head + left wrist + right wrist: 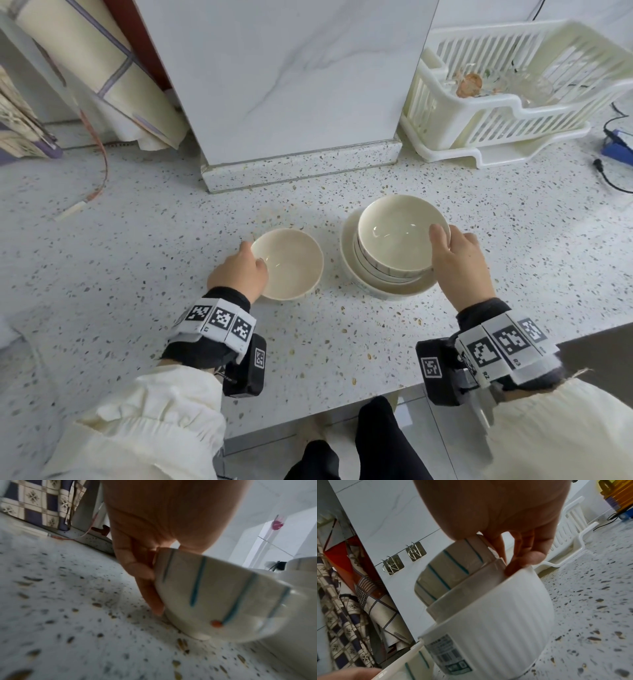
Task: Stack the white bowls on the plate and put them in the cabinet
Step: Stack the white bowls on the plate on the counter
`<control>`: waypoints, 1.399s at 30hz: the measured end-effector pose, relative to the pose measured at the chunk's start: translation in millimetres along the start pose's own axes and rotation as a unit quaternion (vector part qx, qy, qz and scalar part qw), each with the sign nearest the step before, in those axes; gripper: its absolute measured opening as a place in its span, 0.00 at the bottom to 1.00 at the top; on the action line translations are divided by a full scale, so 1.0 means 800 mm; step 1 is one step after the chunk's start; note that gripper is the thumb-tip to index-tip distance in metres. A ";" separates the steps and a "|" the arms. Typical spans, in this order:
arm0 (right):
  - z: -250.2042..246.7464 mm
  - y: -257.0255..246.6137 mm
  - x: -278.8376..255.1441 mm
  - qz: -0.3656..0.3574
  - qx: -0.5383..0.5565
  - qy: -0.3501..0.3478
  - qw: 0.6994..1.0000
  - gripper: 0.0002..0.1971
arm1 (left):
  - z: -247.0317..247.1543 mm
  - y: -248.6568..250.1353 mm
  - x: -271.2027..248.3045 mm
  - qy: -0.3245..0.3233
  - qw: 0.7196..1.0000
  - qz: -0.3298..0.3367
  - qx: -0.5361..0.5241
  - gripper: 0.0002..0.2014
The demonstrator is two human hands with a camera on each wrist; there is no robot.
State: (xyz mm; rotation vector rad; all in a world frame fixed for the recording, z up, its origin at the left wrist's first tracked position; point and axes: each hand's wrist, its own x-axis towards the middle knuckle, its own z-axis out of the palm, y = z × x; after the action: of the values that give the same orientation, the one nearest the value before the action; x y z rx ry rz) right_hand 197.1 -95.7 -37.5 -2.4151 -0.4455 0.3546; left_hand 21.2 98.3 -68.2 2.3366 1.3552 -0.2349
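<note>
A single white bowl (287, 263) with blue stripes on its outside (214, 595) sits on the speckled counter, tipped a little onto its foot. My left hand (253, 257) pinches its near-left rim, thumb inside and fingers (137, 568) down the outer wall. To its right stands a stack. A striped top bowl (400, 233) is nested in another bowl, and both sit in the wide ribbed white plate (347, 240). My right hand (445, 246) grips the top bowl's right rim (450, 568), thumb over the edge. The ribbed plate (496, 615) carries a label.
A marble-clad pillar (291, 85) rises just behind the bowls. A white dish rack (513, 96) stands at the back right, with cables (613, 171) beside it. Rolled patterned cloth (85, 68) and an orange cord (99, 164) lie at the left. The counter's front edge (342, 404) is near me.
</note>
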 end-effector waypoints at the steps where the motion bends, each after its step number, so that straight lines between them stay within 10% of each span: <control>1: -0.001 -0.001 -0.001 -0.006 -0.003 -0.001 1.000 0.23 | 0.001 -0.002 0.001 -0.003 1.000 -0.002 -0.007 0.19; 18: -0.007 -0.004 -0.005 0.013 0.096 -0.033 0.995 0.25 | -0.074 0.080 -0.021 0.057 0.927 0.127 -0.348 0.13; 35: -0.012 0.006 -0.001 0.084 0.293 -0.028 0.952 0.24 | -0.028 0.165 -0.028 -0.016 0.948 0.189 -0.254 0.18; 42: -0.017 0.005 -0.006 0.030 0.213 -0.029 0.976 0.32 | -0.018 0.158 -0.025 -0.013 0.958 0.190 -0.215 0.17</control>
State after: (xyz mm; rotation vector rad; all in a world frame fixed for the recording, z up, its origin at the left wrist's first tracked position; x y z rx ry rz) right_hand 198.2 -108.1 -29.4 -2.0070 -0.2863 0.4952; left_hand 118.5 34.7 -13.2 2.1484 0.8159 0.1345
